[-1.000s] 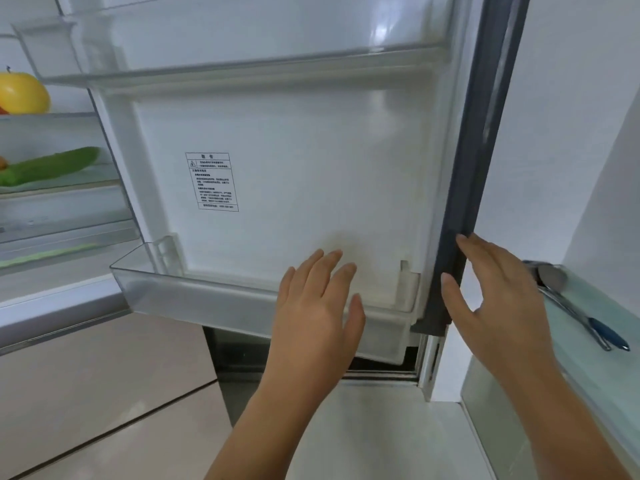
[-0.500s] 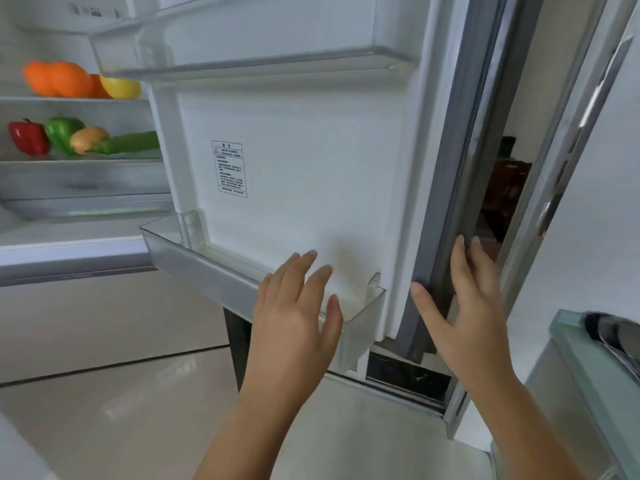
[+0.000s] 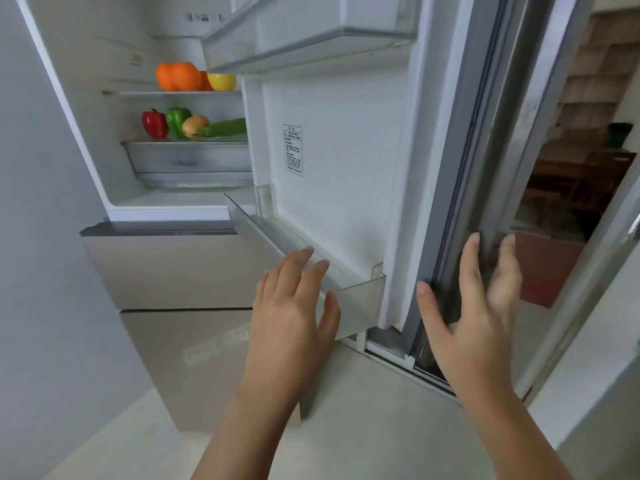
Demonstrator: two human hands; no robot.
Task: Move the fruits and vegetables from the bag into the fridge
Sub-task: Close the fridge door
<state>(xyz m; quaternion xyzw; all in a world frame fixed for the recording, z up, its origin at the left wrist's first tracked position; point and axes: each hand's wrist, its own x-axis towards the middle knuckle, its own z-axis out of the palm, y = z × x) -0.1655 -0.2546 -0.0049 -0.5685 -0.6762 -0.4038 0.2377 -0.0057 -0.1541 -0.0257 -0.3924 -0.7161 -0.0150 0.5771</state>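
The fridge door (image 3: 346, 161) stands partly open in front of me. My left hand (image 3: 292, 317) lies flat with fingers spread against the lower door bin (image 3: 360, 299). My right hand (image 3: 471, 306) is open too, thumb on the dark door seal and fingers around the door's outer edge. Inside the fridge, oranges (image 3: 178, 76) and a yellow fruit (image 3: 222, 81) sit on the upper shelf. A red pepper (image 3: 154, 124), a green pepper (image 3: 176, 120), a potato (image 3: 194, 125) and a cucumber (image 3: 227, 127) lie on the shelf below. No bag is in view.
An upper door bin (image 3: 304, 32) juts out above my hands. Beige lower fridge drawers (image 3: 180, 268) are shut below the compartment. A grey wall (image 3: 38, 237) is at the left. Behind the door at the right, a doorway shows a dim room (image 3: 571, 174).
The door has swung toward the fridge body, with both hands moving along on it. My view has shifted, so more of the fridge interior and its produce shows; the counter at the right has left view.
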